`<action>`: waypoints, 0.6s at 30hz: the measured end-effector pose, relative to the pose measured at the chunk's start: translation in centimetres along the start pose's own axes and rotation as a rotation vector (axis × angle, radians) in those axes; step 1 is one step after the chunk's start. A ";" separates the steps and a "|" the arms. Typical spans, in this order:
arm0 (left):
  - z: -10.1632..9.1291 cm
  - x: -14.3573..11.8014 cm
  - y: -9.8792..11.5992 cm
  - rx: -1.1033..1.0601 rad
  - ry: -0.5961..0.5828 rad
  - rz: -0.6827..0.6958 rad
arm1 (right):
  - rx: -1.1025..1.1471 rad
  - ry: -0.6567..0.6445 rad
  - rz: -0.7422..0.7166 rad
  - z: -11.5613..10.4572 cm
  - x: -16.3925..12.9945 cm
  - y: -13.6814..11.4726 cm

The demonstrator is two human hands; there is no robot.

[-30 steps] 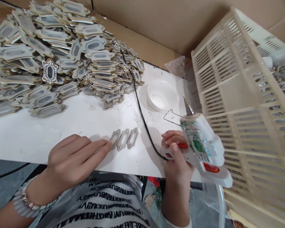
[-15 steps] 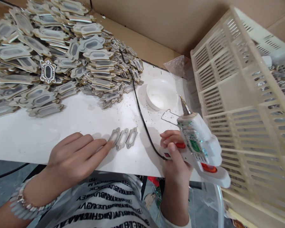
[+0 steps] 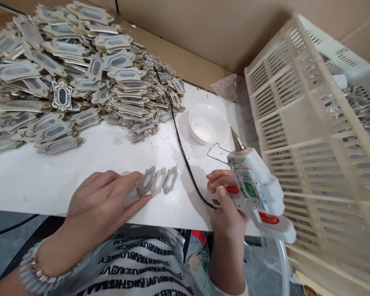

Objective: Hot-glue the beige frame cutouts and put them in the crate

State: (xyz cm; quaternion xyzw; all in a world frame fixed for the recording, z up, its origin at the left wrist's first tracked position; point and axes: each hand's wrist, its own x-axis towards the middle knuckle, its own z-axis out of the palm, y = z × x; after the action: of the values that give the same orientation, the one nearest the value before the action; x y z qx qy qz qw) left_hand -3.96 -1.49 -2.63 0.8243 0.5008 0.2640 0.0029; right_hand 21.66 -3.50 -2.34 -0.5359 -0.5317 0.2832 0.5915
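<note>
Left hand (image 3: 101, 203): thumb and forefinger narrowly parted at the leftmost of three small grey frames (image 3: 154, 183); whether they grip it, cannot tell. Beaded bracelet (image 3: 46, 269) at the wrist.

Three frames: slanting row, side by side, on white tabletop (image 3: 111, 154); left of the white bowl (image 3: 206, 125) and nearer the wearer.

Right hand (image 3: 228, 203): closed round the handle of a white hot-glue gun (image 3: 257, 174), nearer the wearer than the bowl. Metal nozzle (image 3: 238, 142) points away, right of the bowl; glitter flecks on body.

Bent-wire stand (image 3: 217, 158): near side of the bowl.

Black cord (image 3: 185, 158): passes left of the bowl, reaches the gun's handle.

Heap of ornate frames (image 3: 70, 88): left of the bowl, mostly grey, several white-scrolled.

Slatted plastic crate (image 3: 296, 119): right of the bowl.

Clear plastic bag (image 3: 225, 87): beyond the bowl.
</note>
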 end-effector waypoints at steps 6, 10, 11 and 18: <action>0.1 0.4 -0.2 -0.011 0.017 -0.037 | 0.043 -0.012 0.001 0.0 -0.1 0.3; 0.5 0.5 -0.3 -0.056 0.028 -0.050 | 0.023 0.008 -0.023 0.2 0.0 0.2; 0.5 0.7 -0.3 -0.070 0.043 -0.049 | 0.025 0.012 -0.022 0.2 0.0 0.2; -2.2 4.1 -0.2 -0.052 0.263 0.215 | -0.055 -0.105 0.022 0.2 -0.1 -0.1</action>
State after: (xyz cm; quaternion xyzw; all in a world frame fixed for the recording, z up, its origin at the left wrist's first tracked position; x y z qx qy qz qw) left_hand -3.63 1.45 0.95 0.8310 0.3989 0.3814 -0.0694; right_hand 21.41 -3.57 -2.30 -0.5421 -0.5640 0.3026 0.5445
